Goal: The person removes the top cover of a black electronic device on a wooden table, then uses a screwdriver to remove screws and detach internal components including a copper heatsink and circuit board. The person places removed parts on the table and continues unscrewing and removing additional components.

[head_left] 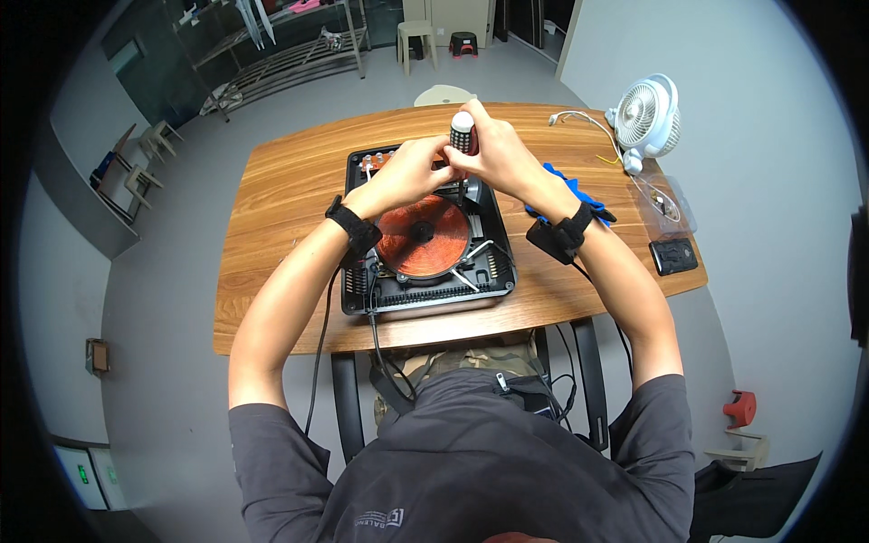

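An opened induction cooker (501, 288) lies on the table in front of me, its black lower casing exposed. The round copper coil (401, 237) sits in its middle, partly covered by my left forearm. Over the casing's far part stands a screwdriver (461, 136) with a black, white-capped handle, held roughly upright. My right hand (496, 156) is closed around the handle from the right. From the left, my left hand (412, 169) has its fingers closed at the lower handle, against the right fingers. The screwdriver's tip is hard to make out.
Blue gloves (587, 201) lie right of the cooker. Farther right are a white fan (644, 118) with a cable, a clear plastic box (672, 210) and a black rectangular device (673, 257). Black cables hang from both wrist straps. A stool (444, 95) stands behind the wooden table (281, 204).
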A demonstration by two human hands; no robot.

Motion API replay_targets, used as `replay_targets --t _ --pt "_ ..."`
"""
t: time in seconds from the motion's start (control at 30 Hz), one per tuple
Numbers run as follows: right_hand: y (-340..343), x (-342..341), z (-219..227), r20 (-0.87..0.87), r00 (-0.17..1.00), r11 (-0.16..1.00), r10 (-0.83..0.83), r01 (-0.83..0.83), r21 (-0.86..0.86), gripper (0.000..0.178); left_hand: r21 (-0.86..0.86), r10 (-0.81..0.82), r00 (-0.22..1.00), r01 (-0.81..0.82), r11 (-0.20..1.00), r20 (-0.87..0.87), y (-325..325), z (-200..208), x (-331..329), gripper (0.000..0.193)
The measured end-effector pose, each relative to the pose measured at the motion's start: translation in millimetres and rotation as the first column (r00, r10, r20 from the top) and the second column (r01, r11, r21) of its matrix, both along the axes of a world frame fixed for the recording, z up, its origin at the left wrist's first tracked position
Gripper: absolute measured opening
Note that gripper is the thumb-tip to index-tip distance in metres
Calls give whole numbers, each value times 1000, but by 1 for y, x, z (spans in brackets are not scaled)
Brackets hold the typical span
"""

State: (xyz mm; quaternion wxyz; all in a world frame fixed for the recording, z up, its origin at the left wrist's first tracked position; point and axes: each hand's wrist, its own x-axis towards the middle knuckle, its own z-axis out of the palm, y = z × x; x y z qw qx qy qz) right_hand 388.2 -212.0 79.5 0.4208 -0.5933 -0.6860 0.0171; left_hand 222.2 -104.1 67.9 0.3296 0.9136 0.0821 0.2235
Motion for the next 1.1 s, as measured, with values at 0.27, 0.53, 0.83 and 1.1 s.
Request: replay_targets --t 0.27,0.53,0.83,1.1 --pt "-3 2 -1 -26 1000 1000 -12 12 -21 41 12 54 998 -54 998 -25 -3 -5 7 26" --pt "-15 -3 30 215 962 986 -166 162 37 47 81 109 993 -112 990 34 -5 -11 15 31" --pt "-1 -6 37 522 836 952 -172 277 -129 34 58 87 996 -86 995 -11 -4 -7 13 34" --pt "3 5 41 475 880 961 -30 156 -229 23 -132 62 995 -73 988 -82 -3 -7 17 24"
